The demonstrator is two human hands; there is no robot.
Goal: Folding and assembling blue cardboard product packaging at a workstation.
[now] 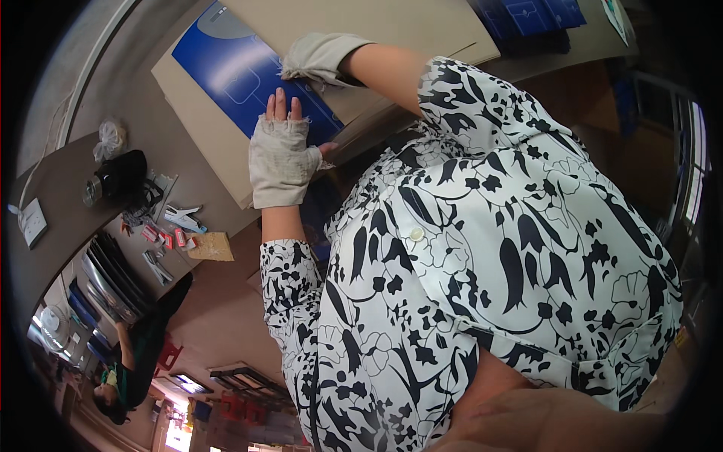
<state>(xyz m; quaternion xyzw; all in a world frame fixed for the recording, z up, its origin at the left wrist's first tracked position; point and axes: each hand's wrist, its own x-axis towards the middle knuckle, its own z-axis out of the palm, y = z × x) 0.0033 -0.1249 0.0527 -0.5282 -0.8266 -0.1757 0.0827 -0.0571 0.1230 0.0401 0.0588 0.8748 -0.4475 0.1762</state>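
A glossy blue printed sheet (239, 75) with thin white lines and a grey rounded patch lies on large tan cardboard sheets (207, 143). My left hand (282, 158), in a worn off-white fingerless glove, rests on the blue sheet's near edge with its fingers stretched out and its thumb apart. Farther up and to the right, my right hand (320, 60) wears a similar glove with a frayed edge. It lies at the blue sheet's right edge, over the bare cardboard; its fingers are hidden, so their pose cannot be told.
More blue printed pieces (527, 19) are stacked at the upper right. Left of the cardboard are a black bottle (117, 178), a stapler-like tool (185, 218), small red-and-white boxes (167, 238) and a brown cardboard scrap (211, 246). A co-worker (143, 354) is beside dark stacked pieces at the lower left.
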